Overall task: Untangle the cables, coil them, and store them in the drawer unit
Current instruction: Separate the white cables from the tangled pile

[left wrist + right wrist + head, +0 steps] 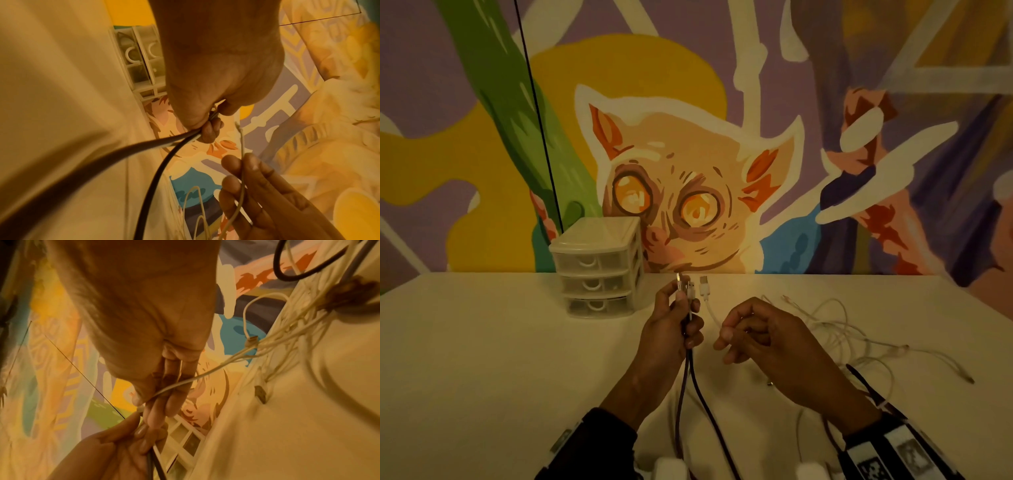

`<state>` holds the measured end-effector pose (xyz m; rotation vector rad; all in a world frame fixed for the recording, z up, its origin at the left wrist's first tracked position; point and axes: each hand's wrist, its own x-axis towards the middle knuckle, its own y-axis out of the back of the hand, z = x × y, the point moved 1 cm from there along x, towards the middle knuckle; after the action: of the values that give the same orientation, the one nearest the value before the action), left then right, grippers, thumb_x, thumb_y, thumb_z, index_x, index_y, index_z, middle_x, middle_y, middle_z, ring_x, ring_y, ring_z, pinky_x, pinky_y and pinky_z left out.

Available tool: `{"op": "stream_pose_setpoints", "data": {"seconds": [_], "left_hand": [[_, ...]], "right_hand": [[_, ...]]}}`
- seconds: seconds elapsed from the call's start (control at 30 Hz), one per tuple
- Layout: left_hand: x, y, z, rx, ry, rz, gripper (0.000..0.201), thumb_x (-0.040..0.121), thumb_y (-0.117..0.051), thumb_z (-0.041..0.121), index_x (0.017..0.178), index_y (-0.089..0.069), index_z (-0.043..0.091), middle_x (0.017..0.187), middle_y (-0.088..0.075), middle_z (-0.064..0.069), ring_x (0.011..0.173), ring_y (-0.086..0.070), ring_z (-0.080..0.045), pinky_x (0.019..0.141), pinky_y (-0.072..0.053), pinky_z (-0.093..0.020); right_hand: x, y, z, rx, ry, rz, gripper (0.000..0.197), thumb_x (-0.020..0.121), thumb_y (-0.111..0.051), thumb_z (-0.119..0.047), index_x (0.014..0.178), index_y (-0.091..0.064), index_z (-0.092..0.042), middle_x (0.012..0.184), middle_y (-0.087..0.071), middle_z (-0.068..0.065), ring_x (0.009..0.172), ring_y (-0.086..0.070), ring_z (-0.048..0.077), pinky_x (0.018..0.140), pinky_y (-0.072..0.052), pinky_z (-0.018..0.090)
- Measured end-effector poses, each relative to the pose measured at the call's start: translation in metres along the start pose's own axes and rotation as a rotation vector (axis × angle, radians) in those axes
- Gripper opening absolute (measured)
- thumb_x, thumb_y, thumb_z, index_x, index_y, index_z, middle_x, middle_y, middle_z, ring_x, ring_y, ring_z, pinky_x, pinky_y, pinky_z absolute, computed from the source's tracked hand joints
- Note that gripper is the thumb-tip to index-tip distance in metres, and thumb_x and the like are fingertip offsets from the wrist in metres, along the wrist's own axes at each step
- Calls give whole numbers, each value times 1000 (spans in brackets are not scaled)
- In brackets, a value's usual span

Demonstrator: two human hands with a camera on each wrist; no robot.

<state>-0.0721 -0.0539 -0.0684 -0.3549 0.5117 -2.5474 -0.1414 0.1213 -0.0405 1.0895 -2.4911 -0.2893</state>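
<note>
My left hand (681, 322) grips a bundle of cable ends upright above the table, their plugs (690, 289) sticking up past the fingers. Two dark cables (698, 387) hang from that fist toward me; the left wrist view shows these dark cables (156, 162) leaving the fist. My right hand (743, 334) pinches a thin white cable (710, 313) whose white USB plug (703, 286) stands next to the bundle. The same white cable (185, 381) crosses my right fingers (168, 395). A tangle of white cables (849, 335) lies on the table to the right.
A small translucent three-drawer unit (599, 270), all drawers closed, stands at the back of the white table (482, 342) left of my hands. A painted mural wall rises just behind the table. A thin black cord (541, 126) hangs down the wall.
</note>
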Motion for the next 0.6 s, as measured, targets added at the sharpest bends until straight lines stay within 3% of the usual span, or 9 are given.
{"op": "stream_pose_setpoints", "data": {"seconds": [0.1,0.2,0.3,0.37,0.43,0.53,0.6], "left_hand": [[-1,-2,-2,-25,30,-2,30,113,-45,24,139,-58,18,93,-57,-7,62,-43,-13,55,-34,-27],[-3,-5,-1,-46,35,-32,38,108,-52,36,139,-59,15,97,-57,-9,63,-44,-14,57,-33,-29],[-5,-5,-2,99,-14,-53,31,105,-61,32,135,-59,24,94,-58,-2,64,-47,-9,59,-38,-25],[-5,-3,-6,258,-69,-40,26,108,-59,28,134,-59,33,92,-59,6,68,-53,-4,64,-45,-23],[-5,0,-7,322,-111,-2,22,110,-56,32,131,-61,32,93,-60,10,78,-55,-6,72,-46,-26],[-1,10,-1,325,-175,130,18,111,-54,35,120,-66,26,90,-61,14,84,-54,-7,78,-46,-27],[4,20,4,292,-211,217,19,113,-51,32,117,-67,24,84,-57,16,77,-48,-7,72,-44,-24]], "right_hand": [[0,-5,1,-8,-15,-11,9,98,-71,-17,103,-68,-10,93,-81,4,80,-79,22,80,-65,35],[1,-10,1,-22,-19,-18,8,99,-71,-18,103,-68,-11,92,-81,4,79,-79,21,82,-65,38],[1,-11,1,-27,-19,-8,13,98,-72,-21,104,-66,-11,91,-81,4,79,-79,21,81,-65,39],[2,-12,0,-17,-37,10,19,97,-73,-24,105,-62,-10,90,-81,5,78,-79,21,80,-66,38],[1,-11,1,-40,-59,-2,28,95,-74,-31,106,-56,-12,90,-81,4,81,-79,18,80,-64,32],[-2,6,13,-422,-110,-168,36,94,-69,-54,114,-55,-28,97,-78,-7,93,-72,4,79,-54,20],[-2,25,27,-674,-165,-277,21,97,-65,-53,109,-62,-35,99,-73,-13,93,-68,1,77,-48,19]]}}
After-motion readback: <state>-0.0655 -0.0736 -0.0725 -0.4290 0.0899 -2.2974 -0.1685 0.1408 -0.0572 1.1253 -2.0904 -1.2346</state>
